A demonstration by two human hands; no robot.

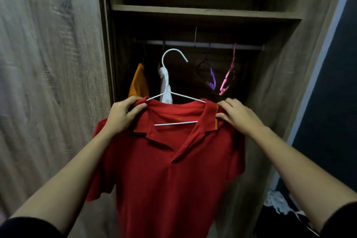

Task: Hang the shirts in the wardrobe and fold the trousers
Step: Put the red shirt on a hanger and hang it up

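2 bare forearms reach up from dark sleeves. The left hand (125, 114) pinches one shoulder of a red shirt (170, 162), thumb in front and fingers curled behind. The right hand (238, 116) pinches the collar and shoulder on the other side. The shirt sits on a white hanger (175, 123), held up before the open wardrobe (274, 75), hook free of the rail (216, 45). Behind, an orange shirt (138, 81) and a white shirt (166, 92) hang left, a purple hanger (212, 78) and a pink hanger (227, 79) right, under 1 shelf (202, 11)
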